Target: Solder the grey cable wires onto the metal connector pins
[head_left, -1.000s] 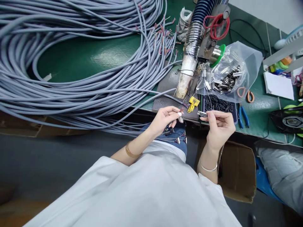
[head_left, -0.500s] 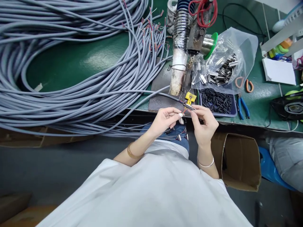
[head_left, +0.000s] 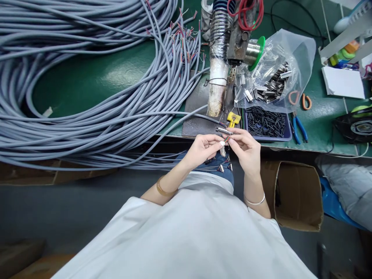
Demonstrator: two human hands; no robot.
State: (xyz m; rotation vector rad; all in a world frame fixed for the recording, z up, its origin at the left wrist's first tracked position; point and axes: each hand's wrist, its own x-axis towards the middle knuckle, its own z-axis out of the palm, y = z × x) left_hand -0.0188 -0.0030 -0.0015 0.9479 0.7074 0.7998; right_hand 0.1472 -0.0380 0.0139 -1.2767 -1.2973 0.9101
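Note:
My left hand (head_left: 203,149) is closed in a pinch on thin colored wires (head_left: 227,138). Thumb and fingers of my right hand (head_left: 245,149) meet at the same wires from the other side. A slim metal-and-black multi-pin connector (head_left: 223,131) lies along the right fingertips; whether those fingers also grip it I cannot tell. Just beyond is a small yellow fixture (head_left: 233,119) at the bench edge. A gray cable (head_left: 200,115) reaches in from the left to this spot. Below the hands, finished-looking connector ends (head_left: 221,168) rest over my lap.
A large coil of gray cables (head_left: 116,120) covers the left bench. Behind the hands stand a soldering iron mount (head_left: 236,46), a wrapped hose (head_left: 217,73) and a solder spool (head_left: 255,53). Right: a bag of connectors (head_left: 273,85), a bin (head_left: 287,135), pliers (head_left: 299,128). A cardboard box (head_left: 298,193) stands below.
The connector has come away from the yellow fixture and shifted left. My right hand has moved left and closer to my left hand, its thumb and fingers now at the wires.

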